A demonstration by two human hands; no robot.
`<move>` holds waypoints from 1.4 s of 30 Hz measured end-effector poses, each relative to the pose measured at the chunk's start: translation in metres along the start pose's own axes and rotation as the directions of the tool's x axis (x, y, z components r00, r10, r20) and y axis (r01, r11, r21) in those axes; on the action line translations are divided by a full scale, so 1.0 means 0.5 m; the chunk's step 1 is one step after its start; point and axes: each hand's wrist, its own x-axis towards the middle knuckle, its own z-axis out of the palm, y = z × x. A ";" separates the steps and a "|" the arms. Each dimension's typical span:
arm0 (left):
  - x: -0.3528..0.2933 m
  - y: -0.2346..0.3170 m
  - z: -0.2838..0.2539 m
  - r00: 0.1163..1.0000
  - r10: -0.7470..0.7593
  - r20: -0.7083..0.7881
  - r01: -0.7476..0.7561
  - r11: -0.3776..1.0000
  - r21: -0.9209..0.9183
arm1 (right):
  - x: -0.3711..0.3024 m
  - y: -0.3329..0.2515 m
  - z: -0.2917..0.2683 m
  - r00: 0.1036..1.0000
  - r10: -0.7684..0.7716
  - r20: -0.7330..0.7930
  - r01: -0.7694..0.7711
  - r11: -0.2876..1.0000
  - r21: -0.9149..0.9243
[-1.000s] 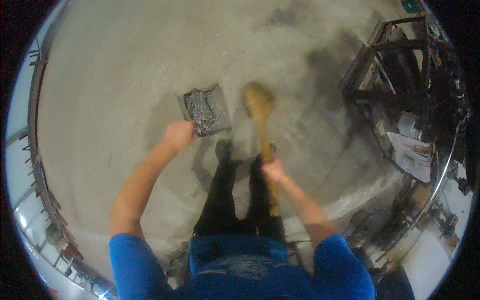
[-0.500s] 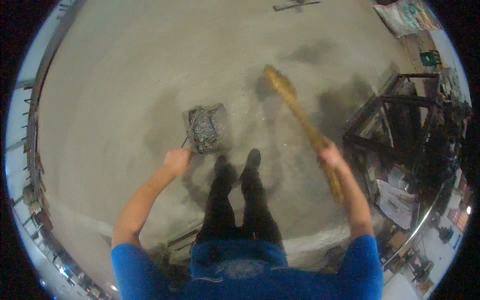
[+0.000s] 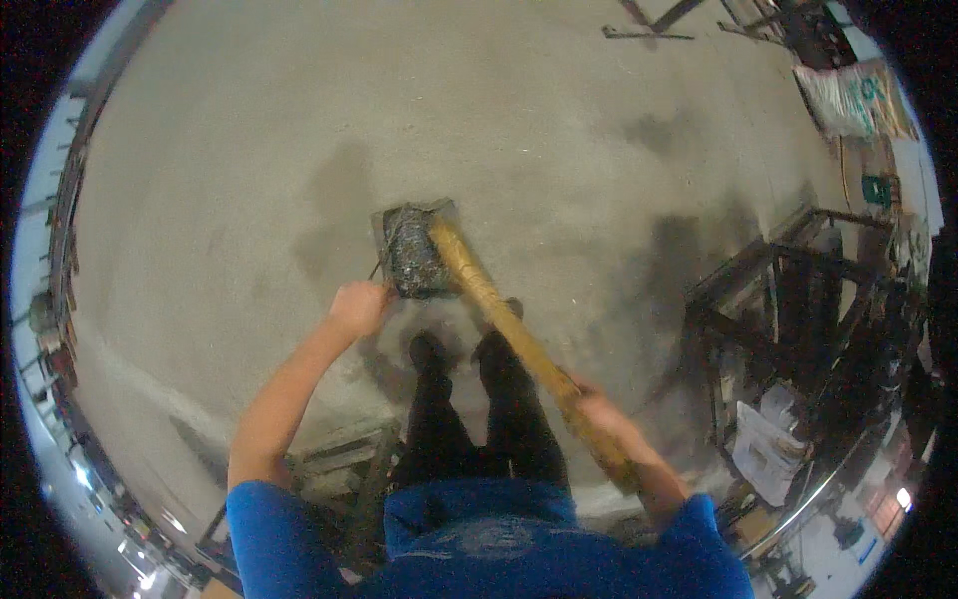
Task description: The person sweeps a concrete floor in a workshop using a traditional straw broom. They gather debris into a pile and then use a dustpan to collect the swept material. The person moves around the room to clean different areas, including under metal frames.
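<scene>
My left hand (image 3: 361,306) is closed on the thin handle at the near left corner of a grey dustpan (image 3: 445,208). A heap of dark, shiny debris (image 3: 410,250), perhaps metal shavings, fills the pan; its exact kind is too blurred to tell. My right hand (image 3: 604,414) grips a long yellow hand broom (image 3: 511,327) around its lower part. The broom slants up to the left, and its far end overlaps the right side of the pan. Whether it touches the debris I cannot tell. My feet stand just behind the pan.
To the right stands a dark metal frame (image 3: 743,275) with white paper or sacking (image 3: 768,454) by it. A printed sack (image 3: 856,100) lies at the far right. Metal stand legs (image 3: 649,36) rest on the concrete floor (image 3: 249,130) ahead. A slatted rack (image 3: 344,454) is at my left leg.
The broom in my right hand has swung left, from the floor at the right to over the pan's right side. My left hand keeps hold of the dustpan. The view has shifted slightly.
</scene>
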 end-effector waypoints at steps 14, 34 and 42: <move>-0.352 -0.156 0.009 0.936 -0.284 -0.209 0.204 0.920 -0.336 | -0.275 0.100 0.177 0.998 0.020 0.053 -0.046 0.818 0.573; -0.493 -0.215 0.220 0.941 -0.338 -0.011 0.338 0.941 -0.036 | 0.016 0.219 0.095 0.960 0.135 -0.244 -0.072 0.965 0.250; -0.510 -0.193 0.311 0.916 -0.396 0.062 0.396 0.918 0.018 | 0.159 0.442 0.413 0.915 -0.216 -0.339 0.165 0.971 -0.173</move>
